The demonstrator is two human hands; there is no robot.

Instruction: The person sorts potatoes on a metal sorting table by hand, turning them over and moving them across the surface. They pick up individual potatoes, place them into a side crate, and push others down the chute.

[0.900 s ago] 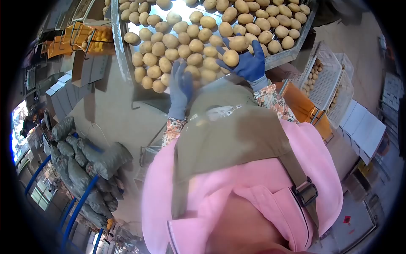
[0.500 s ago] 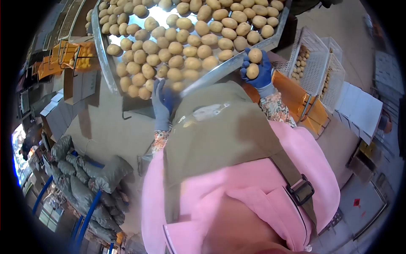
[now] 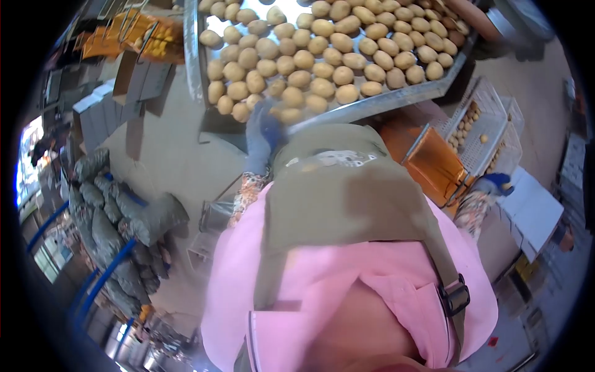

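Loose potatoes (image 3: 304,59) cover much of a metal-rimmed sorting tray (image 3: 396,99) in front of me. At its near left corner my left hand (image 3: 263,130), in a grey and blue glove, lies against the nearest potatoes. Its fingers are stretched out but partly blurred, and it holds nothing that I can see. My right hand (image 3: 494,184), in a blue glove, is out to the right beside the white plastic crates. Its fingers are curled, with a small yellowish part of a potato (image 3: 508,187) showing at the fingertips; the rest is hidden.
A white crate (image 3: 489,99) with some potatoes stands to the right, near an orange bag on a frame (image 3: 427,164) and a white box (image 3: 533,204). Another person's arm (image 3: 474,18) reaches over the tray's far right. Filled sacks (image 3: 158,217) and cartons (image 3: 139,77) are left.
My right hand has moved from the tray's edge out to the right, past the orange bag; the two potatoes it showed are no longer both visible. My left hand stays at the tray corner.
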